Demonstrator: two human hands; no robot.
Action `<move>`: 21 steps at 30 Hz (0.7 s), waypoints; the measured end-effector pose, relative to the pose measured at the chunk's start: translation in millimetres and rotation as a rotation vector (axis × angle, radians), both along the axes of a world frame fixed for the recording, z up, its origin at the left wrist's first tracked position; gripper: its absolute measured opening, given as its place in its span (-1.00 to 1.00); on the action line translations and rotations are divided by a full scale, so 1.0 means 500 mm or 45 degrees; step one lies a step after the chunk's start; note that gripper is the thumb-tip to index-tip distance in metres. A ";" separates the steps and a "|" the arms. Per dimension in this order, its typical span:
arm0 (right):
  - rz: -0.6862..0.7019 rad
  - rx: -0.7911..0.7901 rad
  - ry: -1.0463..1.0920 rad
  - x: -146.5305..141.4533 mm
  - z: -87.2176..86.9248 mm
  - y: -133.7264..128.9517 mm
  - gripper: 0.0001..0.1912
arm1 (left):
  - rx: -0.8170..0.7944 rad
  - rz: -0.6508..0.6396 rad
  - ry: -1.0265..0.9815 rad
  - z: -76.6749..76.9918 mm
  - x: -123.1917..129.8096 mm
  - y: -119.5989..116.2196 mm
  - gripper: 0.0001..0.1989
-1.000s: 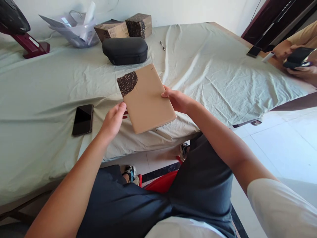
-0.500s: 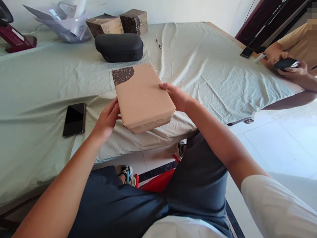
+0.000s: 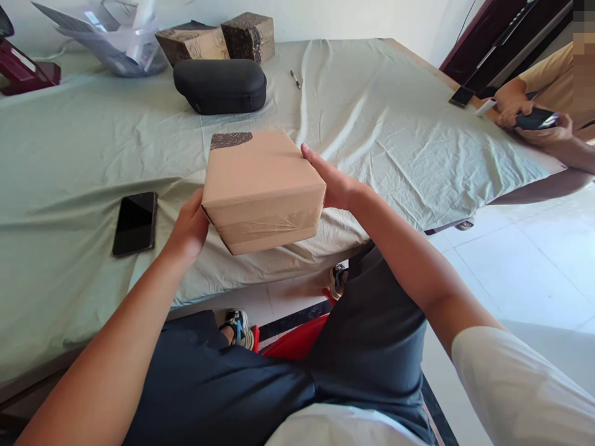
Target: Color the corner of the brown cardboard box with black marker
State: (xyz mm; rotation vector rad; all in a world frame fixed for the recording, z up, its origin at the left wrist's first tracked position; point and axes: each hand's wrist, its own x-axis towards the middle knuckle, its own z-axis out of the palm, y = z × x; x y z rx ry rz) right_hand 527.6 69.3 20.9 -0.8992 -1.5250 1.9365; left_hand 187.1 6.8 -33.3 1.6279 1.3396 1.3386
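Observation:
Between my two hands is a brown cardboard box (image 3: 264, 186), tilted so its near side faces me. A dark scribbled patch marks the far left corner of its top. My left hand (image 3: 188, 229) grips the box's left side, its fingers mostly hidden behind it. On the right side, my right hand (image 3: 330, 183) presses with the thumb up near the top edge and the other fingers out of sight. A black smartphone (image 3: 135, 223) lies on the cloth to the left of my left hand.
A pale green cloth (image 3: 372, 142) covers the table. Toward the back are a black hard case (image 3: 220, 87), two patterned cardboard boxes (image 3: 251, 37), a clear plastic basket (image 3: 125, 52) and a pen (image 3: 295, 79). At right, another person's hands (image 3: 562, 133) hold a dark object.
The box has tipped, so more of its near side shows and its top looks foreshortened. My left hand has shifted slightly left with it. The other person's hands moved a little.

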 end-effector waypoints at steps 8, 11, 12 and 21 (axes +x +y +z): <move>-0.041 -0.124 -0.094 0.009 0.009 0.003 -0.06 | -0.098 -0.024 -0.019 0.022 0.010 -0.019 -0.60; -0.028 -0.145 -0.088 0.009 0.010 0.005 -0.05 | -0.104 -0.031 -0.022 0.021 0.006 -0.019 -0.58; -0.029 -0.149 -0.091 0.009 0.010 0.005 -0.05 | -0.106 -0.035 -0.020 0.021 0.005 -0.018 -0.57; -0.062 -0.134 -0.110 0.005 0.014 -0.006 -0.10 | -0.100 0.000 -0.039 0.025 0.012 -0.019 -0.59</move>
